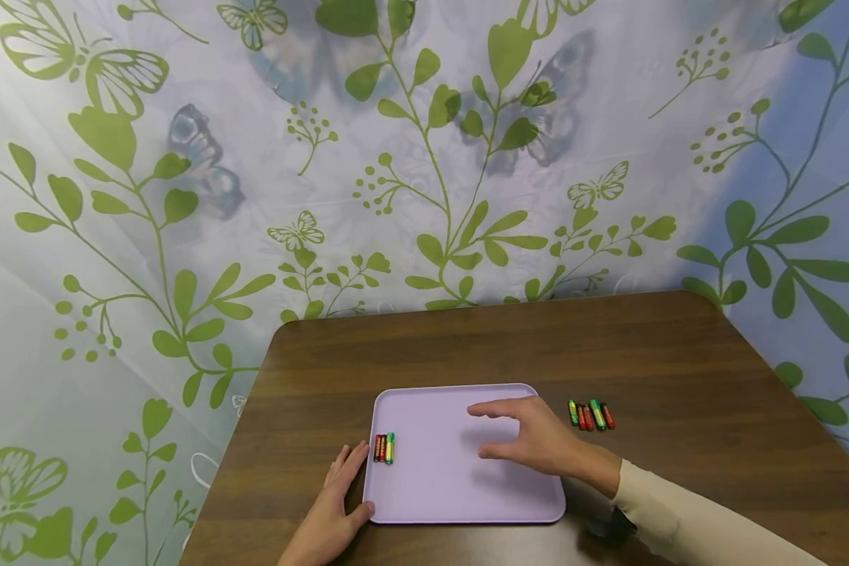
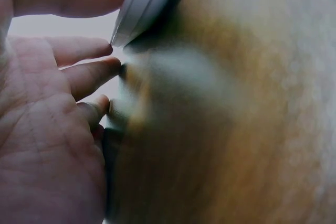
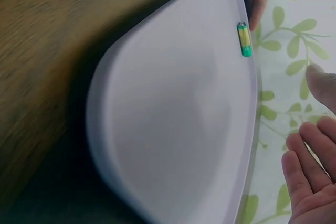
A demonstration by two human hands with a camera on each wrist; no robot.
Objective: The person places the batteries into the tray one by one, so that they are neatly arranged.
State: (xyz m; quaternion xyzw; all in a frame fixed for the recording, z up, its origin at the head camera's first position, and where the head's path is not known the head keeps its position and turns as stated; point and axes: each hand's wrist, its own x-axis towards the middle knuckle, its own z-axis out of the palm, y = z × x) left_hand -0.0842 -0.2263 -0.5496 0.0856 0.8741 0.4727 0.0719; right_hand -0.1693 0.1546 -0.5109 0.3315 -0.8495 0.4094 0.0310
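A lilac tray point(image 1: 453, 491) lies on the table, its rim point(image 2: 144, 6) showing beside the fingers in the left wrist view. My left hand point(image 1: 336, 503) rests at the tray's left edge, thumb and fingers extended, touching the rim. Over the right half of the tray hovers my right hand point(image 1: 538, 440), thumb and fingers apart with nothing between them. Side by side near the tray's left rim lie two red batteries point(image 1: 380, 448) and a green-and-yellow battery point(image 1: 390, 448). The right wrist view shows the green battery point(image 3: 244, 39) too; the red ones cannot be made out there.
Right of the tray, several red and green batteries point(image 1: 589, 417) lie in a row on the brown wooden table point(image 1: 651, 346). A dark object point(image 1: 611, 525) sits under the right wrist. Behind the table hangs a leaf-and-butterfly patterned curtain point(image 1: 396, 196).
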